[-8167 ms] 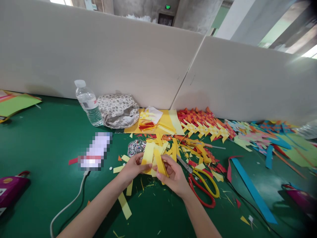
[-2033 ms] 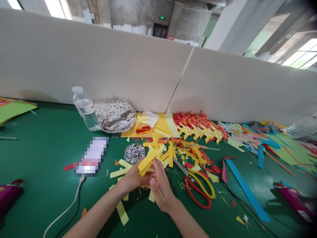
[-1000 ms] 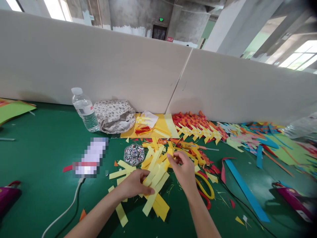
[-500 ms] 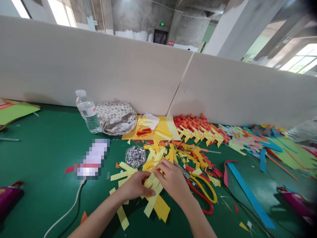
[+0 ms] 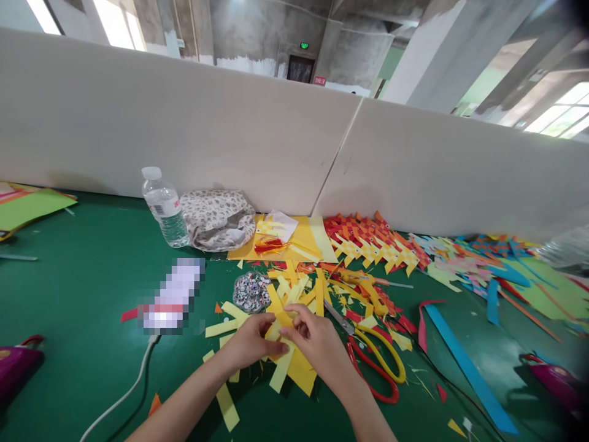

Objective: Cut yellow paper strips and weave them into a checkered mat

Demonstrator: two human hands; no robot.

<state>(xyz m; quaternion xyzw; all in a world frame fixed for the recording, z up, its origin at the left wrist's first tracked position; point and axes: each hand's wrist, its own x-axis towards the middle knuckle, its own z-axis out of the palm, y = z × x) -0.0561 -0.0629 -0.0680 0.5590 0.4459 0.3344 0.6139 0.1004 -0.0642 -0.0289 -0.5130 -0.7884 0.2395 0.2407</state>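
Note:
Both hands meet over a spread of yellow paper strips on the green table. My left hand (image 5: 256,339) is closed, thumb and fingers pinching pale and deeper yellow paper strips (image 5: 275,332). From the right, my right hand (image 5: 310,334) pinches the same strips, thumb and fingertips close to the left hand's. Where the strips cross is partly hidden by the fingers. More loose yellow strips (image 5: 226,407) lie beneath and left of the hands. Scissors (image 5: 375,353) with one red and one yellow handle lie just right of my right hand. Behind sits a round clear box of googly eyes (image 5: 251,292).
A water bottle (image 5: 165,207), a patterned cloth bag (image 5: 218,219) and woven paper fish (image 5: 375,242) stand along the white partition (image 5: 184,123). A glue gun (image 5: 365,285) lies among scraps. Left is a blurred-out phone (image 5: 175,294) on a white cable; blue strips (image 5: 469,365) lie right.
My fingers have shifted slightly on the strips; a deeper yellow strip now stands up between the hands. My right hand has moved a little down. The view has shifted slightly.

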